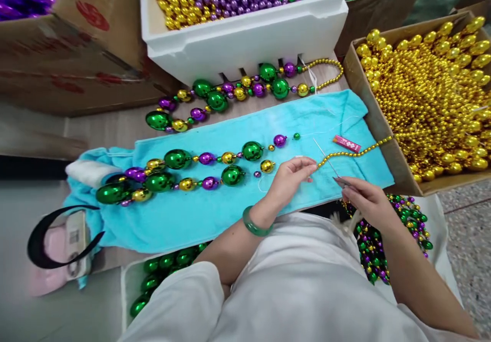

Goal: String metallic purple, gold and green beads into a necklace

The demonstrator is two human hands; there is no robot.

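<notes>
**Over the towel: loose thread, loose beads**

At the towel's right end, the left hand (pixel 288 177) is pinching the tip of the gold bead strand (pixel 355 154); the right hand (pixel 364 199) is gripping a thin needle (pixel 326 158) beside it. Risk, as I judge it: a slackening pinch is letting small beads slide off, or the needle is pricking a fingertip. Unthreaded beads (pixel 267 166) are lying on the turquoise towel (pixel 215 214) near the half-strung necklace (pixel 180 171).

The scene is viewed from one head-worn camera, aimed forward and steeply down, close over the turquoise towel (pixel 215 209) spread on the worktop (pixel 115 127).
</notes>
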